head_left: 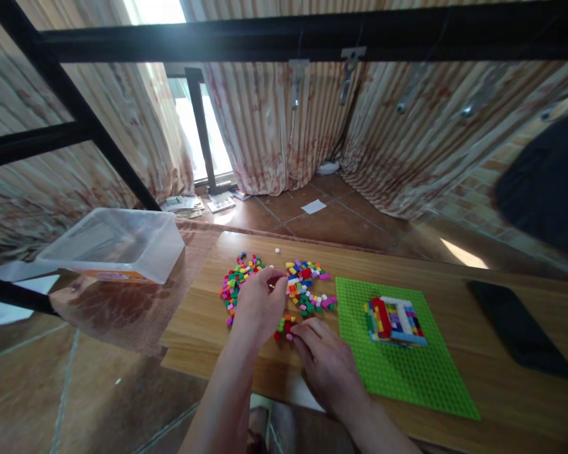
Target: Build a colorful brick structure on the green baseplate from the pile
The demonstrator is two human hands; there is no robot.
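Observation:
Small toy bricks (pixel 239 275) in many colours lie in a loose heap on the wooden table. My left hand (pixel 260 306) reaches over the heap, its fingers curled together; whatever may be in them is hidden. A second cluster of bricks (pixel 307 299) spreads just to its right. Lower down, my right hand (pixel 329 362) has its fingers pinched at a red brick (pixel 288 326), with a few green and pink pieces beside it. Right of my hands, a brick-built block (pixel 395 323) with a red piece on top stands on a green baseplate (pixel 407 378).
A dark phone (pixel 520 331) lies at the table's right. A clear plastic bin (pixel 118 243) sits beyond the left end. One white brick (pixel 277 250) lies near the far edge. A black metal bar (pixel 265 41) crosses above, before striped curtains (pixel 284 126).

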